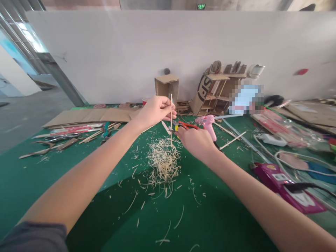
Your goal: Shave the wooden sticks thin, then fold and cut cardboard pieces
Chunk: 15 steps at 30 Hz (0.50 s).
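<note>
The thin wooden stick (171,120) stands nearly upright above the middle of the green tabletop (126,227), its lower end at the heap of pale wood shavings (163,164). The left hand (160,107) pinches it near the top between thumb and fingers. The right hand (195,140) is closed around the red-handled pliers (187,125), whose jaws meet the stick on its lower half; whether they bite on it cannot be told. Loose curls lie scattered from the heap toward the tabletop's near edge.

Just beyond the right hand lies a pink glue gun (208,124). Along the far edge stand a small cardboard box (167,79) and a cardboard shelf (207,94). A flat cardboard strip (89,117) lies toward the far left corner, and a purple power strip (270,175) lies toward the right edge.
</note>
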Each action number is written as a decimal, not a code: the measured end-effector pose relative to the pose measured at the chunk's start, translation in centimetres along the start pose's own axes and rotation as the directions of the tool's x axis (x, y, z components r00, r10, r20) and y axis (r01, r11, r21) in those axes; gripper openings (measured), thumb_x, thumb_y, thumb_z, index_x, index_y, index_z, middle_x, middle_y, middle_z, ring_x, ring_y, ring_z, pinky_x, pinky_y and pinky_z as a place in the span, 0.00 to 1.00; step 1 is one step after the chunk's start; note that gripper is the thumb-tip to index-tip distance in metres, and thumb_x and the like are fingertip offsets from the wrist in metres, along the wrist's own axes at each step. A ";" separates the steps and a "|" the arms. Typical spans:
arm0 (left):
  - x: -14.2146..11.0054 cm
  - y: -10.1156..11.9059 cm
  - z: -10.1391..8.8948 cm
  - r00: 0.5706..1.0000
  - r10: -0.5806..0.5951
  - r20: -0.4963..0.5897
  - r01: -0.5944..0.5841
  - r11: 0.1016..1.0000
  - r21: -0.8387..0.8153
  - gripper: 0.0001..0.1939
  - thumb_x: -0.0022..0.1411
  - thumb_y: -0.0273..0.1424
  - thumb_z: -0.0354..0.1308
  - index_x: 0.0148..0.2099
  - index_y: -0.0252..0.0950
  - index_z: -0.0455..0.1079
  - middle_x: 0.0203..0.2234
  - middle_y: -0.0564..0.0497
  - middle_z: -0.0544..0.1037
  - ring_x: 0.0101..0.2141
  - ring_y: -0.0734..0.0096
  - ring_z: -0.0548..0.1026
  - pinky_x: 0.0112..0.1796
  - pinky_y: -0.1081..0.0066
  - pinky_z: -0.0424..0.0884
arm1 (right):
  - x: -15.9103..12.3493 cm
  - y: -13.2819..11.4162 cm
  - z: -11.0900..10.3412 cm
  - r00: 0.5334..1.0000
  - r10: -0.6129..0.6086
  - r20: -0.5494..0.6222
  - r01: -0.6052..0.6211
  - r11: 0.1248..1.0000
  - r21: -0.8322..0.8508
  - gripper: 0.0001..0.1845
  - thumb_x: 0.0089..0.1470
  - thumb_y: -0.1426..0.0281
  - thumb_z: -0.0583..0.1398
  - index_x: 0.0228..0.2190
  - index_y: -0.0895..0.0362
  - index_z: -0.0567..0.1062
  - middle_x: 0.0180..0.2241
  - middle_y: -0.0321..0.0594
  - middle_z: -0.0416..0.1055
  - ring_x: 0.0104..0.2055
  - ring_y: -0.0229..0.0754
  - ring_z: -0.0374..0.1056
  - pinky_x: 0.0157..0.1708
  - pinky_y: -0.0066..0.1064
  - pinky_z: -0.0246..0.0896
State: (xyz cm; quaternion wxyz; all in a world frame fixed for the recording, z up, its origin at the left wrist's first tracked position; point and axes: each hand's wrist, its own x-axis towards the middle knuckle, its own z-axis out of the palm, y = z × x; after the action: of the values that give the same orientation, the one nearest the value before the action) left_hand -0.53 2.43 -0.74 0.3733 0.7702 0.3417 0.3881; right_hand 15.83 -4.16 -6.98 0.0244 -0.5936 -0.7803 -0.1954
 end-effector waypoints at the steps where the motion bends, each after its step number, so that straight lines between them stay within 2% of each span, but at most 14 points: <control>1: 0.0 -0.1 0.0 1.000 0.003 -0.001 -0.003 1.000 0.004 0.07 0.64 0.31 0.54 0.34 0.32 0.67 0.30 0.44 0.78 0.34 0.69 0.79 0.36 0.70 0.78 | -0.1 -0.1 0.4 0.999 -0.027 0.032 0.026 1.000 0.015 0.21 0.64 0.62 0.45 0.36 0.56 0.74 0.21 0.42 0.71 0.22 0.41 0.67 0.21 0.30 0.40; 3: 0.1 -0.3 -0.1 1.000 0.001 -0.004 -0.001 1.000 0.004 0.07 0.64 0.30 0.53 0.35 0.31 0.67 0.31 0.44 0.78 0.33 0.69 0.79 0.36 0.70 0.78 | -0.4 -0.5 1.1 0.989 -0.106 0.102 0.101 0.993 0.059 0.18 0.64 0.63 0.48 0.34 0.56 0.75 0.21 0.41 0.71 0.22 0.39 0.67 0.21 0.30 0.41; 5: 0.2 -0.4 -0.1 1.000 -0.004 -0.003 0.004 1.000 0.001 0.07 0.64 0.29 0.53 0.36 0.31 0.67 0.31 0.43 0.78 0.34 0.69 0.79 0.36 0.70 0.78 | -0.6 -0.6 1.3 0.979 -0.158 0.126 0.148 0.985 0.085 0.18 0.63 0.63 0.48 0.33 0.57 0.75 0.21 0.41 0.71 0.22 0.38 0.66 0.22 0.29 0.41; 11: 0.4 -0.8 0.0 1.000 0.000 0.029 0.000 1.000 -0.001 0.08 0.65 0.31 0.52 0.37 0.31 0.68 0.33 0.42 0.78 0.35 0.69 0.79 0.37 0.70 0.78 | 0.2 0.1 -0.2 1.000 0.021 -0.010 -0.020 0.999 0.036 0.25 0.64 0.58 0.43 0.39 0.57 0.74 0.21 0.43 0.70 0.22 0.41 0.66 0.23 0.29 0.41; 15: 0.4 -0.8 0.3 0.999 0.040 0.033 -0.040 0.999 0.007 0.09 0.66 0.30 0.50 0.38 0.30 0.68 0.33 0.42 0.78 0.35 0.70 0.79 0.37 0.70 0.78 | 0.4 0.1 0.2 1.000 0.012 0.002 -0.012 0.999 0.033 0.23 0.64 0.59 0.43 0.38 0.56 0.74 0.19 0.42 0.69 0.22 0.42 0.67 0.23 0.29 0.41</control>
State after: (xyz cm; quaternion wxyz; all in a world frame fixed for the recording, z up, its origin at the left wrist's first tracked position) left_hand -0.31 3.01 -1.37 0.3681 0.7847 0.3215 0.3814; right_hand 15.84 -3.69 -7.02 0.0344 -0.5979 -0.7799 -0.1818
